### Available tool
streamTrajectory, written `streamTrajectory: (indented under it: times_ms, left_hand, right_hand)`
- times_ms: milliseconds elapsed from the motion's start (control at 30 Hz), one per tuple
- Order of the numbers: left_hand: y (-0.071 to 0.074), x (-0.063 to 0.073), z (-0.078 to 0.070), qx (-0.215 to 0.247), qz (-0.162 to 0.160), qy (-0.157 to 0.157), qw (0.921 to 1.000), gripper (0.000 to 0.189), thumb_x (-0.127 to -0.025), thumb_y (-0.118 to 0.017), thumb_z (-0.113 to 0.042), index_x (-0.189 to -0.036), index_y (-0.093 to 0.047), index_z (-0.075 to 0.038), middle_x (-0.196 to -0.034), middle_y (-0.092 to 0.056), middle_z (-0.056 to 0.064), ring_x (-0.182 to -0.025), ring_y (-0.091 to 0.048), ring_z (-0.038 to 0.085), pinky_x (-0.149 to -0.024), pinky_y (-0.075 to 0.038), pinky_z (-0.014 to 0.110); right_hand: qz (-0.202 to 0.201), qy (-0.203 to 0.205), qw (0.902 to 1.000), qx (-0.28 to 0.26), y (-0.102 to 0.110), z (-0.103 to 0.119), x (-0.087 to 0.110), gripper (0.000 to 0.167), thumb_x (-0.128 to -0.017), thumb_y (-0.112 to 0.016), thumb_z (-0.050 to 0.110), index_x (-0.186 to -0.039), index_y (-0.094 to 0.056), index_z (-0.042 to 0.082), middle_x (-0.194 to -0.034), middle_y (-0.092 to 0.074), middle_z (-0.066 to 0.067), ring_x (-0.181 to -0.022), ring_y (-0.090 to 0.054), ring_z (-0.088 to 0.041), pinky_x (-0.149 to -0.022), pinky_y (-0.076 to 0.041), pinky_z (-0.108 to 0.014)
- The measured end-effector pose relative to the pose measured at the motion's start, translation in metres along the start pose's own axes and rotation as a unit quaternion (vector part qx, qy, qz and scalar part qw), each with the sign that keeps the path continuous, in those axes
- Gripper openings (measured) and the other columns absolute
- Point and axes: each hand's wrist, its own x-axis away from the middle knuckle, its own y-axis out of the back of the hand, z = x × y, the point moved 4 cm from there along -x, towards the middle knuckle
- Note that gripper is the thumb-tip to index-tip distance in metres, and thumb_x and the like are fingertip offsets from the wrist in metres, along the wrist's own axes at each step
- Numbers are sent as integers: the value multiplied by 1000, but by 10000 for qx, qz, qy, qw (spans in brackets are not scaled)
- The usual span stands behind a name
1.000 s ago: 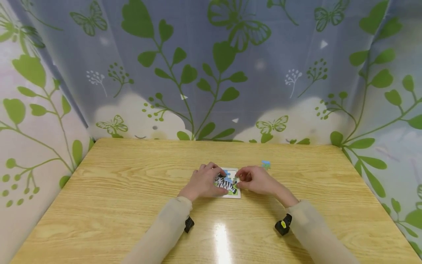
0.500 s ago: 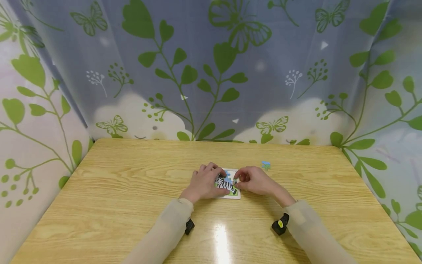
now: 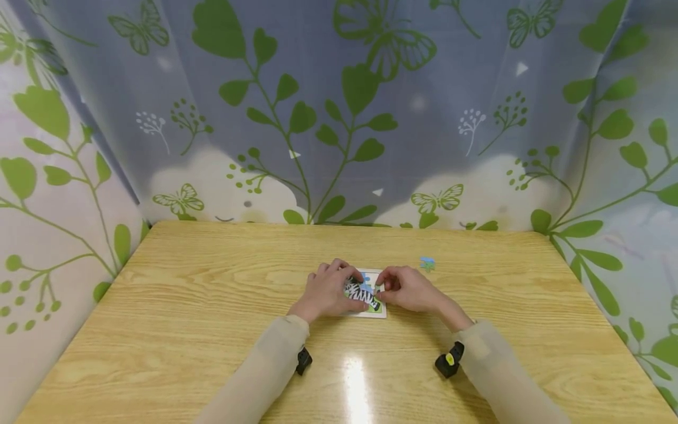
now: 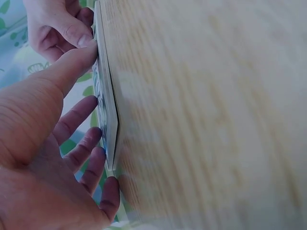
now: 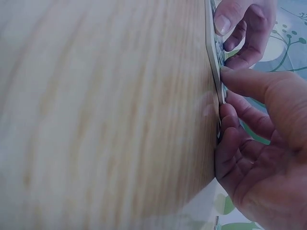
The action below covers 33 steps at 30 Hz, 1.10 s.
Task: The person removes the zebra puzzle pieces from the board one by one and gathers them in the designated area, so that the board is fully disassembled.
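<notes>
A small jigsaw puzzle tray (image 3: 377, 315) with a white rim lies flat on the table, a zebra picture (image 3: 364, 296) partly filling it. My left hand (image 3: 329, 292) rests over its left side, thumb and fingers spread and touching the picture. At the tray's right edge, my right hand (image 3: 410, 288) pinches a small puzzle piece (image 3: 378, 289) between thumb and index finger; the fingertips cover most of it. Both wrist views show the tray edge-on, with the left hand (image 4: 48, 129) and the right hand (image 5: 268, 120) close against it.
A loose blue and green puzzle piece (image 3: 427, 264) lies on the wooden table (image 3: 212, 277), beyond the right hand. Curtains (image 3: 296, 118) with leaves and butterflies stand along the table's back and sides. Black wrist devices hang under both sleeves.
My right hand has shifted slightly left, its fingertips now further over the tray's right edge with the puzzle piece. My left hand has hardly moved.
</notes>
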Motion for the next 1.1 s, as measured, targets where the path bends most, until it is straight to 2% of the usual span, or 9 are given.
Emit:
streamTrajectory:
  times_ms: [367,900,1100]
  left_hand:
    - [-3,0,1,-25,20,78,10000,37,-82,-83,-51,-108,-67,-30,-142,-51,4,-127,-45,37,-101,-38,60]
    - [-1,-1,-3,-73,45,139,9999,35,-82,-83,-50,-106,-68,-29,-143,-51,3,-128,-45,36,-102,-38,60]
    - [-1,0,-3,-56,65,155,9998,35,-82,-83,-49,-107,-68,-29,-143,-50,3,-128,-45,36,-102,-38,60]
  right_hand:
    - [-27,-51,10000,41,-1,-1,0,17,-90,-76,17,-102,-68,8,-81,-58,1,-69,-51,-11,-63,-41,-23]
    - [-51,-93,9998,155,1,4,0,17,-90,-75,13,-102,-66,5,-83,-62,-2,-70,-52,-12,-63,-42,-23]
    - [-151,-132,9996,-183,0,1,2,18,-90,-76,13,-102,-66,5,-85,-62,-4,-71,-53,-12,-62,-42,-23]
